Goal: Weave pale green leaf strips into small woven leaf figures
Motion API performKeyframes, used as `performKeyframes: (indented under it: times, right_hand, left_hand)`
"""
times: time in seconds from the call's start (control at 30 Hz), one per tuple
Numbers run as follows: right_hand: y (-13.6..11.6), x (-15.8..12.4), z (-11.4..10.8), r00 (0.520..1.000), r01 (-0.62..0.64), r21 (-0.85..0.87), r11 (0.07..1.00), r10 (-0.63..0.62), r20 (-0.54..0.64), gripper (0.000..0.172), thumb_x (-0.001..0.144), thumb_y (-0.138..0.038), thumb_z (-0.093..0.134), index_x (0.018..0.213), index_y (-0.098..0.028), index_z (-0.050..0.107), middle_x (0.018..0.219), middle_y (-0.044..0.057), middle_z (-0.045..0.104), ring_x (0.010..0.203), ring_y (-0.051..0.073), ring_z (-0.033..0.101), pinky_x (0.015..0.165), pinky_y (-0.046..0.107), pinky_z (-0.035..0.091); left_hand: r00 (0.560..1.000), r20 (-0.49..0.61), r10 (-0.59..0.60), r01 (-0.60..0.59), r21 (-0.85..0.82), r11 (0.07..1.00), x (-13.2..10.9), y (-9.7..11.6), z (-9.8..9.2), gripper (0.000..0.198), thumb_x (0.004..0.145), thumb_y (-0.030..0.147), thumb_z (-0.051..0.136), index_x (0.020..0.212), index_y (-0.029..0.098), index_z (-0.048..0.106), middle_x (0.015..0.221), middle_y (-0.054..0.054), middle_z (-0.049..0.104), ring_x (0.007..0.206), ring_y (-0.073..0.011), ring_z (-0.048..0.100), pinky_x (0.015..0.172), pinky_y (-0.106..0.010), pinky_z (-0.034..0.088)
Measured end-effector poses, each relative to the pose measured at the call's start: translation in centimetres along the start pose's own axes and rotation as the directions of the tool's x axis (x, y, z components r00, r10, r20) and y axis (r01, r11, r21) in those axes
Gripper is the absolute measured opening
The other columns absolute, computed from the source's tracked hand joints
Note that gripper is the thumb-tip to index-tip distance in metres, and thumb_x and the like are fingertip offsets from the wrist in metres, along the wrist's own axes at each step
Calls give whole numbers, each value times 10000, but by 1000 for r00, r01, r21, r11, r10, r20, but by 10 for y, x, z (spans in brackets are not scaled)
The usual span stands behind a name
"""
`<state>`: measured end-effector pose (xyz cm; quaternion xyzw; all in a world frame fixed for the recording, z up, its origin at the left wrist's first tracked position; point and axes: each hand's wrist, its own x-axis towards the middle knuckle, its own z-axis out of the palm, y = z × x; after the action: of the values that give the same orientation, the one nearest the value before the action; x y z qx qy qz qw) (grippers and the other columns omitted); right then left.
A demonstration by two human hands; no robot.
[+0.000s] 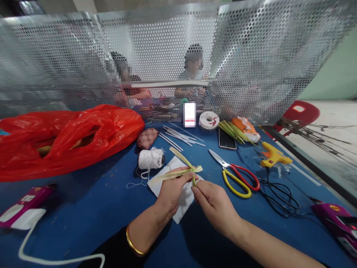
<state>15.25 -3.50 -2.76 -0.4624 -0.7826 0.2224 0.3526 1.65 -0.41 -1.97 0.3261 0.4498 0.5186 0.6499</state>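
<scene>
Pale green leaf strips (178, 172) cross one another between my two hands, above a white paper sheet (182, 208). Thumb and fingers of my left hand (174, 188) pinch the strips near where they cross. My right hand (210, 199) grips the lower end of a green strip just to the right, its fingers curled closed. Scissors (232, 173) with one red and one yellow handle lie to the right of my hands, blades apart. A spool of white string (150, 159) sits left of the paper, its loose end trailing on the table.
A red plastic bag (111, 126) fills the left; a perforated metal screen (167, 48) stands behind the blue table (117, 208). White sticks (181, 136), a ribbon roll (209, 120), more green leaves (231, 130), a phone (226, 140) and a corded yellow glue gun (275, 155) lie around. People sit beyond the screen.
</scene>
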Motion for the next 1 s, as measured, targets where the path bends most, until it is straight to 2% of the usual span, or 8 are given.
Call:
performKeyframes:
  times: [0.1,0.23,0.33,0.43,0.57,0.7,0.83,1.0]
  right_hand:
    - [0,-1,3,998,54,-96,994,-56,-12,338,980,-232,393,645,-216,435,625,5,549,585,143,503,579,262,361]
    - [1,0,-3,991,130,-217,968,-137,-16,327,982,-234,431,664,-202,504,643,11,590,589,144,521,602,292,341]
    - [6,5,-16,973,99,-232,968,-143,-181,300,978,-287,479,701,-198,550,643,14,580,617,161,525,635,314,353]
    - [15,12,-27,929,11,-96,995,-45,-368,122,951,-280,533,927,-198,620,826,51,629,818,209,594,757,345,433]
    - [18,16,-25,971,-14,146,989,48,-233,279,901,-251,602,1179,-244,596,953,47,621,928,221,618,818,359,500]
    - [13,12,-12,970,-13,219,976,66,-236,215,845,-209,665,1054,-242,629,1000,52,600,845,190,611,771,336,532]
    - [12,9,-6,967,36,237,971,26,-255,143,843,-151,645,958,-232,620,978,45,637,786,165,598,725,294,525]
    - [14,9,-6,982,61,207,976,-22,-190,88,864,-170,637,886,-229,577,865,28,624,753,161,589,687,271,508]
  left_hand:
    - [1000,-5,-18,18,-20,1000,2,-1,-1,262,614,256,851,820,125,756,713,-52,736,709,-163,652,759,-283,505]
    - [991,82,-107,108,-7,994,2,4,-1,327,634,326,845,870,112,769,705,-43,701,692,-145,613,732,-270,483]
    - [994,92,-54,51,36,998,1,9,-2,327,718,394,786,896,119,777,734,-39,682,701,-124,578,708,-237,459]
    - [994,89,-58,53,66,996,0,10,-3,308,738,393,765,894,127,776,687,-17,652,630,-96,544,651,-213,431]
    - [989,108,-105,95,92,991,-1,8,-2,315,712,367,785,902,119,745,735,-29,671,598,-100,569,638,-235,459]
    - [995,97,1,-8,70,998,-2,7,-1,280,680,288,812,881,142,685,759,-13,667,658,-124,604,660,-253,495]
    - [995,93,-40,34,74,997,-4,8,1,260,700,335,786,811,136,662,716,-15,651,663,-136,611,667,-262,494]
    - [1000,25,7,-12,223,975,-2,4,0,317,742,420,736,672,140,604,576,25,547,516,-91,476,526,-230,394]
